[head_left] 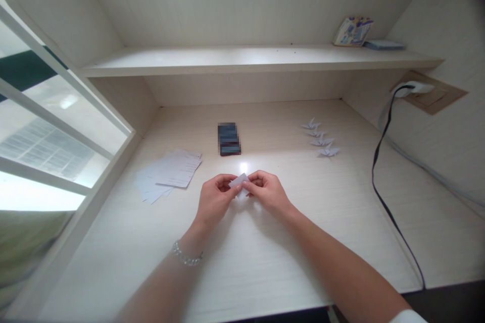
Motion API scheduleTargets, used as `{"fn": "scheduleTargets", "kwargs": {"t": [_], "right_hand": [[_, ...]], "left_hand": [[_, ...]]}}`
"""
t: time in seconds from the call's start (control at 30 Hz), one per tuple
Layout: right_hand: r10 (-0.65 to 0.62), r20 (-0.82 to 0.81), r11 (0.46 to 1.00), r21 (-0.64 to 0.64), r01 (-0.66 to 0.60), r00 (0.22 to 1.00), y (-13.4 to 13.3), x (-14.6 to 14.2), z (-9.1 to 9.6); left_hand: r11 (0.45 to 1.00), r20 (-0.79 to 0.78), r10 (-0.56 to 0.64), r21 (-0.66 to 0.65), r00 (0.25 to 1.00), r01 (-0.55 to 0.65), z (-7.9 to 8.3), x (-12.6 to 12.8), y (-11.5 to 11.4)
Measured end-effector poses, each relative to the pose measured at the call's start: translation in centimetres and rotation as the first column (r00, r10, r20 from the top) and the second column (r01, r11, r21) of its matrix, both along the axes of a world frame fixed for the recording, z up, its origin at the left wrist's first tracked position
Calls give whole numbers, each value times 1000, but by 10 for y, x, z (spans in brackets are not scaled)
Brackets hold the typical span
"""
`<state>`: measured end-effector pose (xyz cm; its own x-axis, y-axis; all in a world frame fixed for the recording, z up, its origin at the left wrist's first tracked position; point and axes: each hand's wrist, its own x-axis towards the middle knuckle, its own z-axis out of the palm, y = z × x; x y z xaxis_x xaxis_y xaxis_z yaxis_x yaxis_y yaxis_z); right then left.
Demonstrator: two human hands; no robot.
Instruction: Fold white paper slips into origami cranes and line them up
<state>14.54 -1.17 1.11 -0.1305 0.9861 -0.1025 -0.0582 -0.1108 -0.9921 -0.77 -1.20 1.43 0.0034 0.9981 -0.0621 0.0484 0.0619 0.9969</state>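
A small piece of folded white paper (238,180) is pinched between both hands above the desk. My left hand (216,194), with a beaded bracelet at the wrist, grips its left side between thumb and fingers. On the other side my right hand (268,191) holds it, the thumb pressed on its front face. Fingers cover the paper's edges. Sheets of white paper (178,169) lie in a loose, overlapping pile to the left. Several folded paper cranes (322,140) stand in a column at the right.
A dark phone (229,139) lies on the desk (295,262) beyond my hands. A black cable (375,181) runs from the wall socket (435,93) down to the front edge. The shelf (227,58) above holds a small box (352,32) and a flat blue item (383,45).
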Motion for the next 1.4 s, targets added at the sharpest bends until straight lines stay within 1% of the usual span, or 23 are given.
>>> {"fn": "scheduleTargets", "kwargs": {"t": [0.1,0.2,0.27,0.33,0.43,0.53,0.6,0.67,0.7,0.73,0.83,0.87,0.93,1.0,1.07,1.13,1.17,1.23,1.33,1.4], "right_hand": [[-7,5,1000,5,7,1000,0,0,-1],[17,10,1000,-2,-17,1000,2,2,-2],[0,31,1000,21,-1,1000,3,3,-3],[-26,38,999,37,25,999,4,4,-4],[-43,-24,999,-6,42,999,3,2,-4],[-71,-110,996,-60,64,991,2,0,-3],[-100,-151,993,-71,90,984,2,0,-2],[-138,-176,990,-62,129,975,2,0,-2],[-156,-186,987,-54,149,970,2,0,-2],[-172,-192,985,-48,166,966,3,1,-2],[-191,-207,981,-33,189,959,3,1,-2],[-192,-205,981,-30,189,960,2,0,-2],[-187,-189,982,-21,186,964,2,0,-2],[-160,-154,987,-5,161,975,2,1,-3],[-96,-92,995,22,98,991,2,2,-4],[-11,1,999,51,11,1000,2,4,-4],[19,40,998,64,-21,999,2,4,-4],[32,79,995,93,-40,996,2,5,-3],[-4,82,989,151,-9,997,1,4,-1],[-28,82,982,190,12,996,1,2,0]], "left_hand": [[1000,-18,-7,-10,1000,7,0,0,0],[999,-95,-50,-1,994,51,1,-2,0],[997,-109,-75,-9,991,74,2,-2,-1],[996,-54,-80,-33,995,78,2,-2,-1],[995,33,-78,-53,996,80,3,-2,0],[998,53,-62,-26,997,63,5,-2,1],[999,76,-28,-14,997,29,5,-3,1],[999,116,2,-34,993,2,6,-3,1],[998,131,0,-54,991,8,5,-2,1],[996,137,-25,-77,990,36,5,-1,0],[979,116,-150,-119,982,164,3,2,-2],[976,106,-168,-119,980,180,2,2,-2],[984,90,-141,-97,986,149,0,2,0],[997,75,-59,-50,995,63,-1,-1,2],[1000,59,16,15,998,-16,-1,-4,4],[995,26,58,83,998,-60,0,-7,5],[991,-6,65,114,998,-64,1,-8,5],[986,-96,56,162,994,-40,3,-9,3],[982,-221,8,186,975,35,5,-6,-1],[983,-225,-22,172,974,62,4,-5,-2]]}}
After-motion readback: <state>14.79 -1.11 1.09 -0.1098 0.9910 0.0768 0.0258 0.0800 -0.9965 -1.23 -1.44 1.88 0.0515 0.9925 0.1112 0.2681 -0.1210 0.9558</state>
